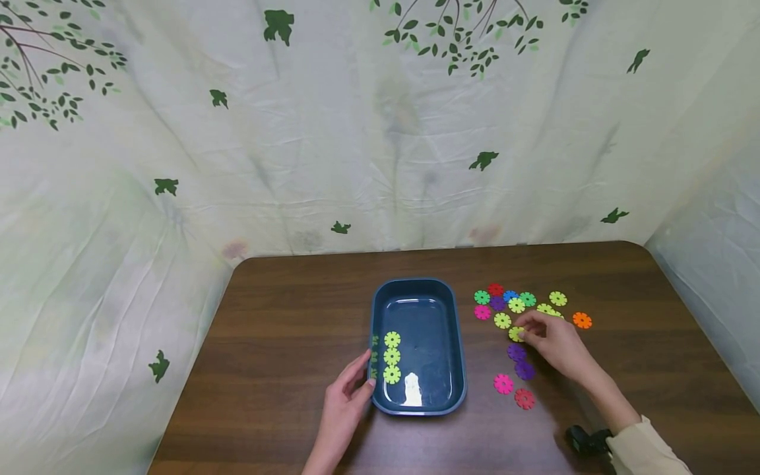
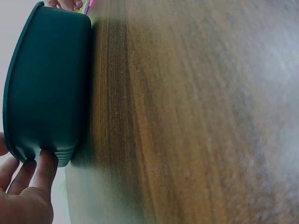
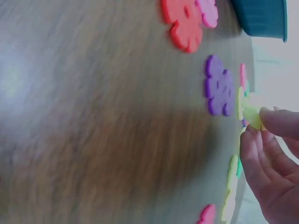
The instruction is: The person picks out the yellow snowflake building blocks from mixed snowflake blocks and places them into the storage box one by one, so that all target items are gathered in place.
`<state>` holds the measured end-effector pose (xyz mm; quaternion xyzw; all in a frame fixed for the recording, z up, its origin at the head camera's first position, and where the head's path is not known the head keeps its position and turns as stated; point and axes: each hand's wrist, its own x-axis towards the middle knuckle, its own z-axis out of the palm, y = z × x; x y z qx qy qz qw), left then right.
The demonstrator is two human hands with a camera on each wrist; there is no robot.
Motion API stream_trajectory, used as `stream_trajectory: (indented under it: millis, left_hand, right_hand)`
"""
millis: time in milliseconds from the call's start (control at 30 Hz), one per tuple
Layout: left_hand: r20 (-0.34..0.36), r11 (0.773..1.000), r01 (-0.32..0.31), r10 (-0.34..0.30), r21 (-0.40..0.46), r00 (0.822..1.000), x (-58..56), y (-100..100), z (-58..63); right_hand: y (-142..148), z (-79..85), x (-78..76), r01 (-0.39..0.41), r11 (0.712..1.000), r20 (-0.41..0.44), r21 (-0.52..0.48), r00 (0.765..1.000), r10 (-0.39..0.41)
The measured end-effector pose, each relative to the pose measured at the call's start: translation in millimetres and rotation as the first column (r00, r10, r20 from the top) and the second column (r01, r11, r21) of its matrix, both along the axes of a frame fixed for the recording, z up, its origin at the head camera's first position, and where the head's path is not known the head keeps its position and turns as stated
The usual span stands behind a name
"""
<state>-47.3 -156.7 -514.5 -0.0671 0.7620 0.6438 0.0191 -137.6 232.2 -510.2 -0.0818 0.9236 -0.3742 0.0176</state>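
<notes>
My right grip (image 1: 555,342) pinches one yellow-green disc (image 1: 515,334) by its edge, among the loose discs (image 1: 482,312) right of the tray (image 1: 433,330). I'd best keep that pinch light so it doesn't flick away, and clear of the purple discs (image 1: 524,371) just nearer on the bench (image 1: 285,310). My left grip (image 1: 346,397) holds the tray's left side; light pressure should do.

The right hand (image 1: 555,343) partly covers yellow-green discs (image 1: 544,308) at right of the head view — their full outlines hidden. The bottom edge crops the left forearm (image 1: 326,452) and right sleeve (image 1: 644,452). In the left-wrist view, the wall of the tray (image 2: 49,79) conceals its inside; at right wrist, tabletop (image 3: 93,116) grain blurs — a red disc (image 3: 184,28) trimmed up top.
</notes>
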Motion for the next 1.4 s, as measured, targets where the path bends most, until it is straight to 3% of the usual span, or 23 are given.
stream_trajectory:
  millis: [367, 733, 1100, 1400]
  left_hand:
    - [-0.003, 1.0, 0.002, -0.002, 0.011, 1.0, 0.1, 0.2, 0.1]
    - [-0.005, 1.0, -0.002, 0.002, 0.011, 1.0, -0.1, -0.6, -0.4]
    - [-0.008, 1.0, -0.006, 0.006, 0.015, 1.0, -0.3, -0.5, -1.1]
    - [-0.015, 1.0, -0.005, 0.006, 0.022, 1.0, -0.7, 0.2, -2.3]
  right_hand:
    - [-13.6, 9.5, -6.0, -0.028, 0.999, -0.019, -0.024, 0.999, 0.028]
    - [-34.1, 29.8, -12.9, -0.076, 0.994, 0.022, -0.074, 0.997, 0.078]
    - [-56.0, 45.9, -16.6, -0.146, 0.981, -0.035, -0.129, 0.989, 0.143]
    - [-76.9, 54.4, -23.3, -0.184, 0.978, -0.041, -0.094, 0.983, 0.181]
